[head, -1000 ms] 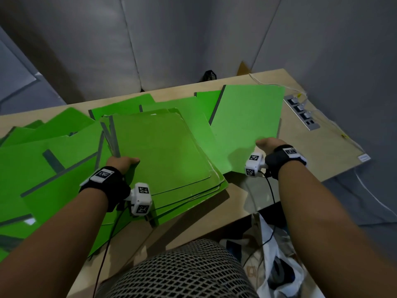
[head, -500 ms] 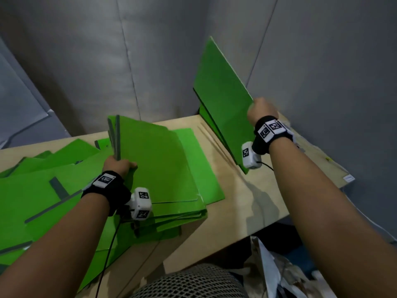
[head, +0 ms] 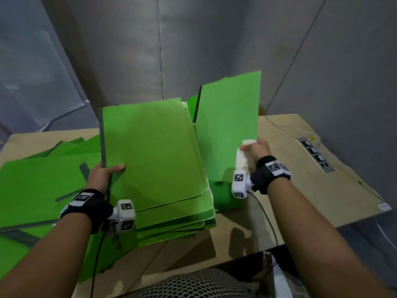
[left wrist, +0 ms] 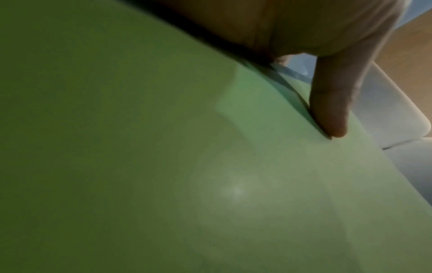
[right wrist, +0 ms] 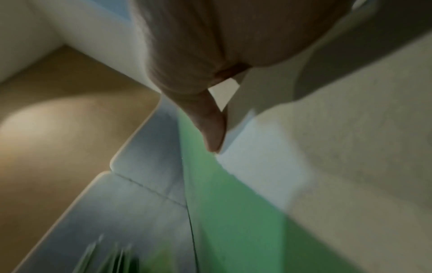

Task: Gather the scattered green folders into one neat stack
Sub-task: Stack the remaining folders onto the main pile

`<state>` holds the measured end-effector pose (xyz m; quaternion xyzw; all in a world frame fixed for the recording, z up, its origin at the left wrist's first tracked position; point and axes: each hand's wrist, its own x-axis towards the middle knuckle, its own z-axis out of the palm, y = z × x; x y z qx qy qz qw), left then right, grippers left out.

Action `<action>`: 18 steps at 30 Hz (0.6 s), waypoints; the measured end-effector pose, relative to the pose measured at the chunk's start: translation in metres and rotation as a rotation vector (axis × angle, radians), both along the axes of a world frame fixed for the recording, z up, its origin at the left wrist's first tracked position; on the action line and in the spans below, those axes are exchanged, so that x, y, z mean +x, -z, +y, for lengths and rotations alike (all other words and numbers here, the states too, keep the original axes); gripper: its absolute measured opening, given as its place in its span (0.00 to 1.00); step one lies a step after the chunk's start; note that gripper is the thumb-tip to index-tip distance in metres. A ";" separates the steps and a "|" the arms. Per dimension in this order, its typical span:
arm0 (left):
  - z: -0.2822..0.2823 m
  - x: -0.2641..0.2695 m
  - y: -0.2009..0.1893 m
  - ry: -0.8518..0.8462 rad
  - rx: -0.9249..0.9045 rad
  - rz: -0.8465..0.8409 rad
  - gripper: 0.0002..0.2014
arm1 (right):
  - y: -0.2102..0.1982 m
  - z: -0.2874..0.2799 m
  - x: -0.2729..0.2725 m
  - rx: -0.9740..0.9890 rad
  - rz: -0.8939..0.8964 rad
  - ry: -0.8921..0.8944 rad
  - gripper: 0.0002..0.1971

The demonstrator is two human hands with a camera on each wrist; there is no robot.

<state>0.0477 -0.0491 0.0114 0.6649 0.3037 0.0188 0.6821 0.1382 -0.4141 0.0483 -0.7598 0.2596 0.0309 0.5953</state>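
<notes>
My left hand [head: 106, 172] grips the left edge of a stack of green folders [head: 154, 155], thumb on top, fingers hidden beneath. The stack is tilted up, its near end low over the table. In the left wrist view the thumb [left wrist: 332, 110] presses on the top folder [left wrist: 163, 166]. My right hand [head: 254, 148] pinches the lower right edge of a single green folder [head: 227, 127], held upright just right of the stack. The right wrist view shows that thumb [right wrist: 211, 129] on the folder [right wrist: 233, 212]. More scattered green folders [head: 32, 186] lie flat on the left.
The wooden table [head: 290, 194] has bare surface on the right, with a power strip [head: 314, 154] and thin cables near the far right edge. Grey padded walls close in behind. A mesh seat back [head: 193, 284] and a white bag [head: 279, 280] sit below the table's front edge.
My right hand has swung its folder from high on the right down and left, beside the stack. My left hand has tipped the stack up steeper.
</notes>
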 end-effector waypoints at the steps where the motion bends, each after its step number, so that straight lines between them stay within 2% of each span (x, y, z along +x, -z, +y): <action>1: 0.002 -0.002 0.003 -0.005 -0.007 0.002 0.25 | 0.012 0.008 -0.002 0.026 0.047 -0.021 0.29; 7: 0.000 0.001 0.008 -0.010 0.003 0.067 0.27 | 0.080 0.043 -0.019 -0.044 0.350 -0.237 0.32; 10: 0.001 0.015 0.013 0.009 0.061 0.102 0.29 | 0.094 0.053 -0.022 -0.126 0.500 -0.340 0.37; 11: 0.000 0.019 0.016 0.014 0.079 0.129 0.29 | 0.098 0.054 -0.021 -0.132 0.524 -0.320 0.34; 12: -0.001 0.022 0.019 0.019 0.093 0.147 0.30 | 0.100 0.054 -0.021 -0.140 0.525 -0.269 0.27; 14: -0.009 0.025 0.032 0.026 0.098 0.186 0.29 | 0.109 0.052 -0.017 -0.210 0.564 -0.324 0.12; 15: -0.015 0.026 0.038 0.029 0.091 0.218 0.28 | 0.110 0.051 -0.020 -0.200 0.533 -0.313 0.12; 18: -0.034 0.027 0.049 0.026 0.044 0.287 0.29 | 0.113 0.055 -0.032 0.158 0.498 -0.163 0.22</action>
